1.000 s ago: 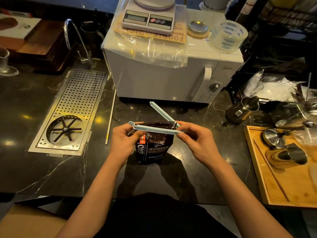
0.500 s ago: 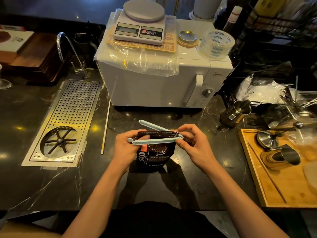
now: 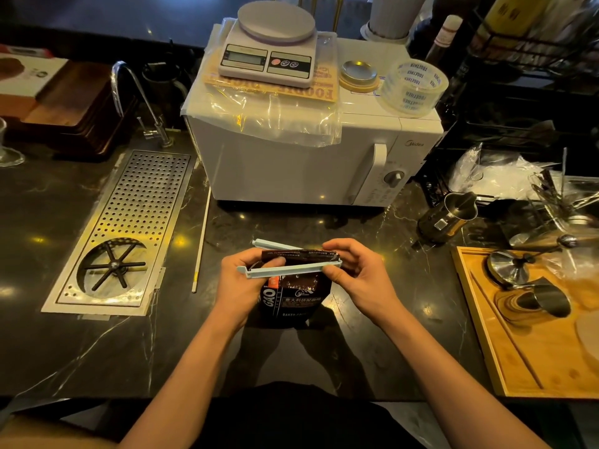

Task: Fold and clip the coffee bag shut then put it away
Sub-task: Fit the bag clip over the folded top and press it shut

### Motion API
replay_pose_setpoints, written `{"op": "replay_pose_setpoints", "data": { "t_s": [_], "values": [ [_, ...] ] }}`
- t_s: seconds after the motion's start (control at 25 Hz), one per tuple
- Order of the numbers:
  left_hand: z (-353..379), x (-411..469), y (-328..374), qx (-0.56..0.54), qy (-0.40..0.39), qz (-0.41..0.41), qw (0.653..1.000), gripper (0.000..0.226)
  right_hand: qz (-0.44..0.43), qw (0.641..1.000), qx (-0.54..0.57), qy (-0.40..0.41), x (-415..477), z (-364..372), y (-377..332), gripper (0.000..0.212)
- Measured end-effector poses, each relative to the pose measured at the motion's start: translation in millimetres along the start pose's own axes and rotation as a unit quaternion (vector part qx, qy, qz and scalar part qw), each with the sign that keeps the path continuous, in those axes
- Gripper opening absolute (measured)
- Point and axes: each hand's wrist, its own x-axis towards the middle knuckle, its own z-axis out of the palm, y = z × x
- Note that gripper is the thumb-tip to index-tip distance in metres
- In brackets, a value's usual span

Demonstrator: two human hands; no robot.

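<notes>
We are holding the coffee bag point(image 3: 293, 299) upright on the dark desk point(image 3: 81, 351), near the front edge, in front of the microwave point(image 3: 291, 163). Our left hand point(image 3: 246, 280) is gripping the bag's left side, fingers point(image 3: 274, 261) curled over its folded top. Our right hand point(image 3: 356, 277) is pinching the hinge end of the pale blue clip point(image 3: 288, 270), fingers closed on it. The clip's 2 arms are standing open in a narrow V, 1 in front of the fold, 1 behind it. A scale point(image 3: 269, 53) and a tape roll point(image 3: 415, 85) are sitting on the microwave. A perforated drain tray point(image 3: 129, 228) is lying well to the left, a thin white stick point(image 3: 201, 241) beside it. A metal pitcher point(image 3: 447, 218) is standing to the right, a wooden tray point(image 3: 505, 367) with tools beyond it. Bare desk is showing on both sides of the bag and toward us.
</notes>
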Motion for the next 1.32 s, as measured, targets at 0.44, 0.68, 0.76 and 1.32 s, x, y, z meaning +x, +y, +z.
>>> {"op": "replay_pose_setpoints", "data": {
  "t_s": [0.44, 0.68, 0.76, 1.32],
  "values": [
    [10, -6, 0, -0.025, 0.087, 0.003, 0.996, 0.025, 0.005, 1.000, -0.001, 0.001, 10, 4, 0, 0.037],
    [8, -6, -6, -0.042, 0.119, 0.026, 0.992, 0.077, 0.000, 1.000, 0.013, 0.009, 12, 6, 0, 0.037],
    [5, -6, -11, -0.019, 0.104, 0.026, 0.994, 0.082, 0.001, 1.000, 0.012, 0.007, 14, 6, 0, 0.038],
    [-30, -3, 4, 0.085, -0.013, 0.020, 0.996, 0.056, 0.001, 0.999, -0.043, 0.003, 18, 3, -1, 0.040]
  ]
}}
